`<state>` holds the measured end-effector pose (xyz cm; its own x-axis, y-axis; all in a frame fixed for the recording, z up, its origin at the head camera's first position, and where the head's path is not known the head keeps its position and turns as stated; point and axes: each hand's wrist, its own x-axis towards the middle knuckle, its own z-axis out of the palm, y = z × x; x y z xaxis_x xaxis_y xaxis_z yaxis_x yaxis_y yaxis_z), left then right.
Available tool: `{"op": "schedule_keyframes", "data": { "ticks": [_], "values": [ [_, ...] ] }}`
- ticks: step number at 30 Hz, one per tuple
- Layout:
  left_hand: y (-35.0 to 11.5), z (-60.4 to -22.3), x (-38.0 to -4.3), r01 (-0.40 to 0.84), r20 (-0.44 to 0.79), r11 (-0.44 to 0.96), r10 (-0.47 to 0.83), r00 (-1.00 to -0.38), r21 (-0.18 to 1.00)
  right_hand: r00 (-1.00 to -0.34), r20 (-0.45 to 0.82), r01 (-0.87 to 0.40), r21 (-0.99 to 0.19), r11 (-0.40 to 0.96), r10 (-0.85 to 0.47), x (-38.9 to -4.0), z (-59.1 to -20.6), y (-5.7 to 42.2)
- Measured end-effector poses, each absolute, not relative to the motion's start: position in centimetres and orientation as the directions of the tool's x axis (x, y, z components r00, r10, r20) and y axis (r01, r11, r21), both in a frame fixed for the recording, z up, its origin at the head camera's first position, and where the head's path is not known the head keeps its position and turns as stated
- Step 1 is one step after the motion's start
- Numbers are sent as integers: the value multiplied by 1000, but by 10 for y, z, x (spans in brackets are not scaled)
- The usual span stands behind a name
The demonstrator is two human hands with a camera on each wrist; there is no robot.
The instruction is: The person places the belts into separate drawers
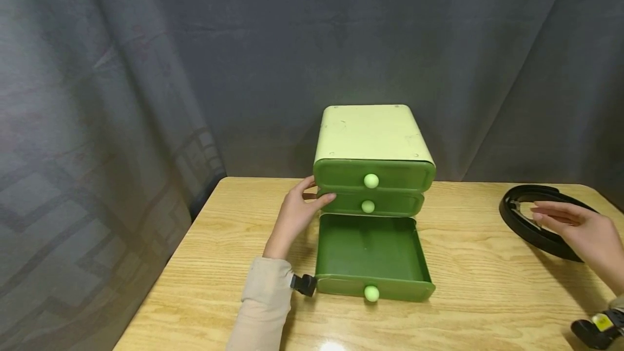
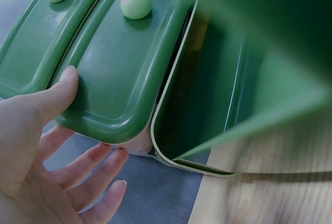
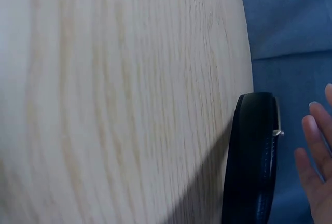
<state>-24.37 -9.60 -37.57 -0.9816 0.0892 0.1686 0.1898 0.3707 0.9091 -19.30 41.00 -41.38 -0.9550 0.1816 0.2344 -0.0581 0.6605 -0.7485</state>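
Observation:
A small cabinet with a pale yellow-green top (image 1: 372, 131) and three dark green drawers stands on the table. Its bottom drawer (image 1: 370, 248) is pulled out and has nothing inside; the top drawer (image 1: 341, 175) and middle drawer (image 2: 116, 73) are closed. At the cabinet's left side, my left hand (image 1: 299, 210) rests its thumb (image 2: 67, 86) on the middle drawer's front, with loosely spread fingers along the side. My right hand (image 1: 587, 232) hovers by a coiled black belt (image 1: 538, 240), fingers extended and apart from it in the right wrist view. The belt has a metal buckle (image 3: 278, 133).
The wooden table (image 1: 219, 248) bears the cabinet near its middle and the belt at the far right. Behind it hangs a dark grey curtain (image 1: 273, 69), which also runs down the left side. The open drawer juts out towards me.

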Motion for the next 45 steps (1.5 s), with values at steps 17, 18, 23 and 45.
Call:
{"op": "schedule_keyframes", "data": {
  "ticks": [17, 18, 23, 45],
  "values": [
    [-95, -376, -244, 202, 181, 358, 91, -979, 912, -940, 254, 26, -616, 787, 230, -208, -433, 421],
    [-95, -376, -244, 201, 181, 359, 90, -979, 912, -941, 254, 22, -615, 788, 224, -209, -434, 422],
    [-94, -376, -244, 197, 177, 361, 88, -980, 912, -941, 251, 41, -584, 811, 228, -213, -441, 428],
    [-96, -376, -245, 189, 170, 369, 84, -982, 910, -977, 154, 39, -548, 836, 146, -214, -442, 430]
  ]
}}
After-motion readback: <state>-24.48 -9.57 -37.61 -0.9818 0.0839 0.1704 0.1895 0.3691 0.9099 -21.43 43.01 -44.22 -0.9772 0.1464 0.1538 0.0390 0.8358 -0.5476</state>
